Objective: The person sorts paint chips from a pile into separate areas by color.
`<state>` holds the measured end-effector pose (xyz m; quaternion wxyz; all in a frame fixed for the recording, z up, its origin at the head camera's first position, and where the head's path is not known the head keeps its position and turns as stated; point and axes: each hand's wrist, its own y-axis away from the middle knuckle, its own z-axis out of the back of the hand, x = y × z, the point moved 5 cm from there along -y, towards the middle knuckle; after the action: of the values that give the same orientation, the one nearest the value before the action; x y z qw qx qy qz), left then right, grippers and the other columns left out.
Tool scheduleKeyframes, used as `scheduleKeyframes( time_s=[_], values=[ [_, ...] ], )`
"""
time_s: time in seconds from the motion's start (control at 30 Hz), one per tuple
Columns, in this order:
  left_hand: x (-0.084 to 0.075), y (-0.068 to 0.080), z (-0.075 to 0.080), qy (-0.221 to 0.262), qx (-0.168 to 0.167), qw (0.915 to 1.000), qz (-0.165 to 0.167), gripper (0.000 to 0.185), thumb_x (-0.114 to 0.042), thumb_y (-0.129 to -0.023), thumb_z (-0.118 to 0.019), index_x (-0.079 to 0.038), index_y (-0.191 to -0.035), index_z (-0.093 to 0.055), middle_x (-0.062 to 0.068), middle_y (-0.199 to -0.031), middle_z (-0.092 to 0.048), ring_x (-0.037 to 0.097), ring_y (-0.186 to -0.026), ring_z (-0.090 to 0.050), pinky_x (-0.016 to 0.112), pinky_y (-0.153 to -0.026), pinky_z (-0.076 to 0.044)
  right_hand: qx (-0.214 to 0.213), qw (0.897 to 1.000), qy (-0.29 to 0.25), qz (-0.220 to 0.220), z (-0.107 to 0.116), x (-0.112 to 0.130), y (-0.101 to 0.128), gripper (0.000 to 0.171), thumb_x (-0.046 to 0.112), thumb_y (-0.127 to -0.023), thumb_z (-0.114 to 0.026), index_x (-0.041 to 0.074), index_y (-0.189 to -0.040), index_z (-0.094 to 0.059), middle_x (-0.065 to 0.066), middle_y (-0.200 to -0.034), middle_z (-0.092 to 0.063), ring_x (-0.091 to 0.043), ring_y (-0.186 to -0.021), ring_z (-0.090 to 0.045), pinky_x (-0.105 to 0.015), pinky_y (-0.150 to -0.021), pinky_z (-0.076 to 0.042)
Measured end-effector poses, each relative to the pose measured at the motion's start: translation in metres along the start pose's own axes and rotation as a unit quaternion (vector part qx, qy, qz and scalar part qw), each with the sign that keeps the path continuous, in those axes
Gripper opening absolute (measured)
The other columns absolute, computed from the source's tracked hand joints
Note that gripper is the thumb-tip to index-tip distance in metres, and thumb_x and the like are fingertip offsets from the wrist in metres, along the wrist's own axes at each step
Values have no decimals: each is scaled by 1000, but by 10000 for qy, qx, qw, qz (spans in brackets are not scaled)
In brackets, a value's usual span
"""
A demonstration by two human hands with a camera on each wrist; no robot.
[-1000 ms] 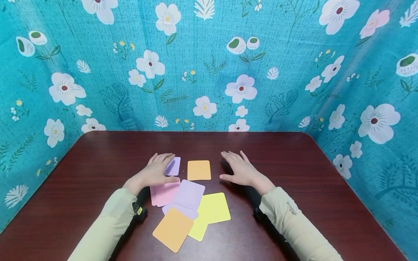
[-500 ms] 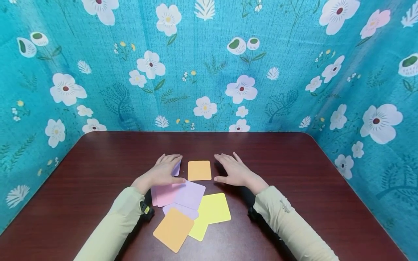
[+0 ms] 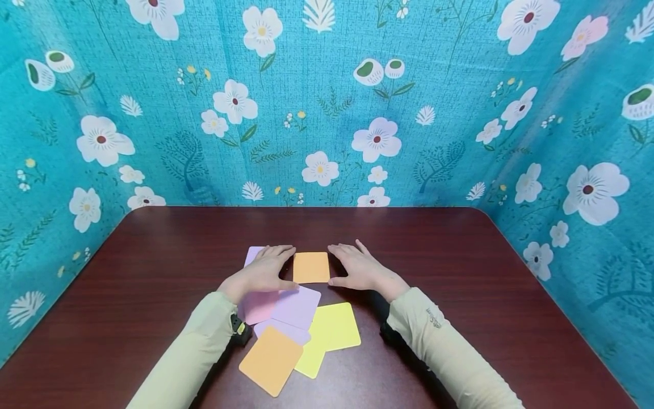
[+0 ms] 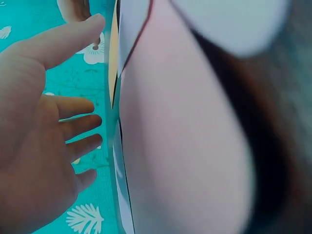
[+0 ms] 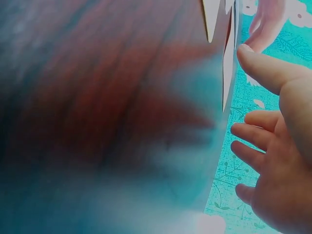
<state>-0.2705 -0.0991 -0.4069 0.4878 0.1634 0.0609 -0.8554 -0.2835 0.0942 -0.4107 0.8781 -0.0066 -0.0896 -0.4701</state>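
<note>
An orange square card (image 3: pixel 311 267) lies flat on the dark wooden table (image 3: pixel 460 272). My left hand (image 3: pixel 268 270) lies flat with straight fingers just left of it, over a lilac card (image 3: pixel 252 254) and a pink card (image 3: pixel 258 307). My right hand (image 3: pixel 357 268) rests open against the orange card's right edge. In the left wrist view the left hand (image 4: pixel 44 122) shows spread fingers beside the pink card (image 4: pixel 180 146). The right wrist view shows my right hand (image 5: pixel 273 146) with relaxed fingers.
Nearer to me lies a loose pile: a lilac card (image 3: pixel 296 305), a yellow card (image 3: pixel 334 326), a second orange card (image 3: pixel 271 359) and another yellow one (image 3: pixel 310 363) under it. Teal floral fabric (image 3: pixel 327 102) walls the table on three sides.
Both hands have slid inward toward the far orange card. The left hand moved right, uncovering the lilac card's left corner; the right hand moved left to the card's edge.
</note>
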Motion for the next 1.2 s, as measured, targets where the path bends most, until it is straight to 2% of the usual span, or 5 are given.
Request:
scheduleKeyframes(
  time_s=[0.47,0.7,1.2],
  values=[
    [-6,-16,-9,-215,263,9993,128,88,-49,-76,-65,-1,-140,-30,16,-143,-32,34,-133,-25,51,-109,-10,248,9993,-245,166,-5,5,-13,79,45,-78,-65,10,-140,-33,-7,-143,-37,-23,-133,-31,-50,-109,-12],
    [-12,-21,-7,-544,68,9985,76,82,-46,-76,-66,-1,-137,-35,15,-134,-43,32,-126,-37,56,-106,-14,317,9989,-334,123,-3,6,-15,80,46,-78,-65,10,-141,-32,-8,-143,-37,-23,-134,-30,-50,-110,-12],
    [-20,-29,-5,-606,-39,9982,-16,83,-42,-70,-73,-3,-134,-40,13,-124,-49,31,-118,-45,54,-106,-16,280,9989,-327,188,-2,7,-16,81,44,-75,-69,9,-139,-34,-7,-138,-43,-22,-130,-36,-50,-110,-12]
  ],
)
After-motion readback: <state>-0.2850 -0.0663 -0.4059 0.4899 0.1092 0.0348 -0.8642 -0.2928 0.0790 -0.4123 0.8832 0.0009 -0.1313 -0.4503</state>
